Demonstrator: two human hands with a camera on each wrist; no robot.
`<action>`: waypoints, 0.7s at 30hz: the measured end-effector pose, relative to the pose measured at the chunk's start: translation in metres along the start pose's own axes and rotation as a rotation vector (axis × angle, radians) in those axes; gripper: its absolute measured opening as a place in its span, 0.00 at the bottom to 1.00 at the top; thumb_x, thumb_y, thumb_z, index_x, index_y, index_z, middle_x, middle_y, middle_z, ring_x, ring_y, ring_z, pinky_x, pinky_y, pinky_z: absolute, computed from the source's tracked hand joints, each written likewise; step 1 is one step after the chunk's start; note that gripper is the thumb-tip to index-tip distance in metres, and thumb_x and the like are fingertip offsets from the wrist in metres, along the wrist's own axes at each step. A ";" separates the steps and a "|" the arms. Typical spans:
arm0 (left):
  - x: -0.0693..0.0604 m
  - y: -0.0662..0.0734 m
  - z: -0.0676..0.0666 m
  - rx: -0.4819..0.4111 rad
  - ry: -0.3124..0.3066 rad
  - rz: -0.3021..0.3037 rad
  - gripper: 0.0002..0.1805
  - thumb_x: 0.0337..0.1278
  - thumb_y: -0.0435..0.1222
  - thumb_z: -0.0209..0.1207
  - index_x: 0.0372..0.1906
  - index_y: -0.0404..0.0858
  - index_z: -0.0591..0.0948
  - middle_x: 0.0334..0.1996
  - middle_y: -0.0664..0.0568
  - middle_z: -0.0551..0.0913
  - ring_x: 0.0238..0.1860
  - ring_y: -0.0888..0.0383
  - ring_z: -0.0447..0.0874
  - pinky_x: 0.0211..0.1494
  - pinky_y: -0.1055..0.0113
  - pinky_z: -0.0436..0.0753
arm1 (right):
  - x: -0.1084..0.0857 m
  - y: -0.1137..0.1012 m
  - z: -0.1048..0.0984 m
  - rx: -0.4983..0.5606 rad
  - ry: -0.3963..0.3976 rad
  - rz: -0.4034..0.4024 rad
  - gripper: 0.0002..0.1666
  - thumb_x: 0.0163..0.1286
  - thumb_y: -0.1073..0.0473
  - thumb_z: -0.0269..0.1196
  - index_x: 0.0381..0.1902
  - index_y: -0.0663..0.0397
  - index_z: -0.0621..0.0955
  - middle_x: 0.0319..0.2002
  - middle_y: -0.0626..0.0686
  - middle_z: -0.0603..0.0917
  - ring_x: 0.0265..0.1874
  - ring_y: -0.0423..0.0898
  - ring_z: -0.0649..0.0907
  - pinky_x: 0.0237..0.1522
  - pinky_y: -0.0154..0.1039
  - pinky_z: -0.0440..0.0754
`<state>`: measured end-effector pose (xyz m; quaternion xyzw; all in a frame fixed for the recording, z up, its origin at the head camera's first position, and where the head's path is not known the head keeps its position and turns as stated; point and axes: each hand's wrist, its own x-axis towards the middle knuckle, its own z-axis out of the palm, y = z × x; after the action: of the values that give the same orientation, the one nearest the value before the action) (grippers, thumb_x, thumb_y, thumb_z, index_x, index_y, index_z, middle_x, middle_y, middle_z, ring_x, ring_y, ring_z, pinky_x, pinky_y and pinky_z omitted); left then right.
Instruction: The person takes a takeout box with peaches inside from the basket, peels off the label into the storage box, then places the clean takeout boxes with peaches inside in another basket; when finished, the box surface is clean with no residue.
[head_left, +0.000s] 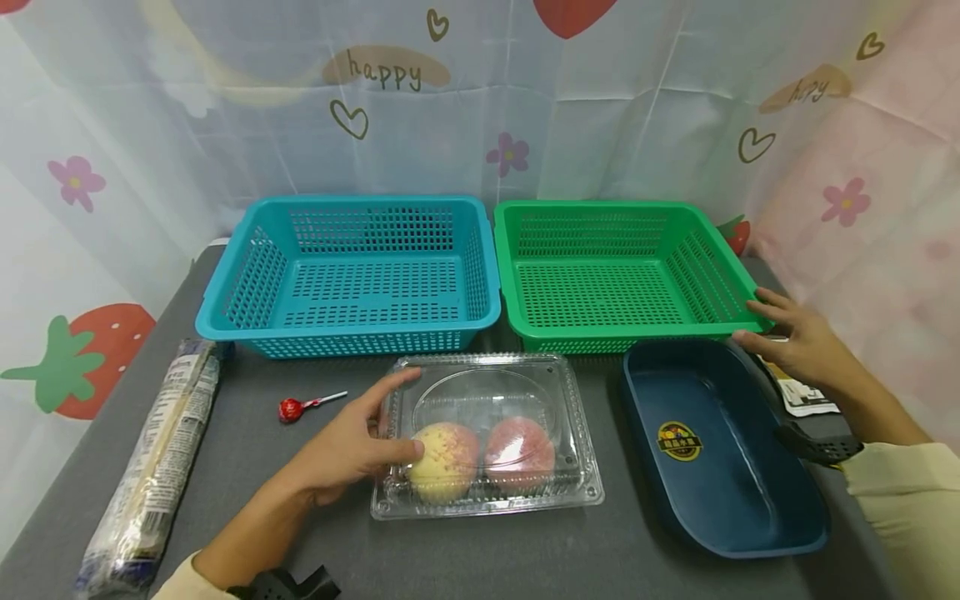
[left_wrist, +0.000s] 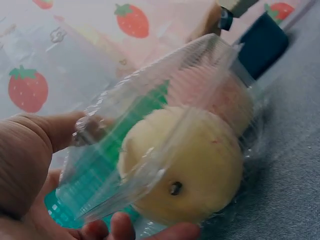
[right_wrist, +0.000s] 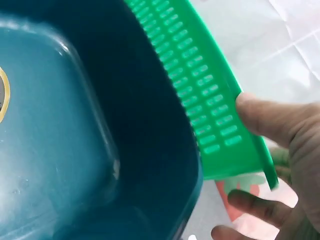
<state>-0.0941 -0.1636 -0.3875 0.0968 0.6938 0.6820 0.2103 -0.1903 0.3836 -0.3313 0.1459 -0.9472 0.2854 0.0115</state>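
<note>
A clear plastic clamshell box (head_left: 487, 500) lies in front of me on the grey table. Inside it sit a yellowish peach (head_left: 444, 467) and a pinker peach (head_left: 519, 454). My left hand (head_left: 348, 446) grips the box's left side, thumb on one face and fingers round the edge, as the left wrist view shows. At the right, my right hand (head_left: 806, 342) holds the rim of the green basket (head_left: 600, 340) by its near right corner. The thumb (right_wrist: 265, 117) touches the rim, with fingers on the outer side. A dark blue basin (head_left: 720, 467) lies just below that hand.
A blue basket (head_left: 360, 327) stands left of the green one. A red lollipop (head_left: 291, 409) lies near my left hand. Along the left edge is a long plastic-wrapped package (head_left: 161, 454). A packet (head_left: 806, 396) lies partly hidden beyond the basin. A printed curtain (head_left: 450, 158) hangs behind.
</note>
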 end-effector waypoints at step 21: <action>-0.001 -0.001 0.000 -0.251 -0.041 -0.034 0.51 0.41 0.19 0.68 0.73 0.46 0.60 0.58 0.29 0.54 0.35 0.44 0.77 0.26 0.57 0.83 | 0.005 -0.005 0.002 -0.046 -0.057 0.142 0.45 0.71 0.46 0.58 0.72 0.71 0.56 0.75 0.61 0.42 0.64 0.78 0.55 0.54 0.74 0.58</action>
<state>-0.0935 -0.1640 -0.3887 0.0719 0.5999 0.7578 0.2464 -0.1932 0.3774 -0.3302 0.0861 -0.9614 0.2592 -0.0324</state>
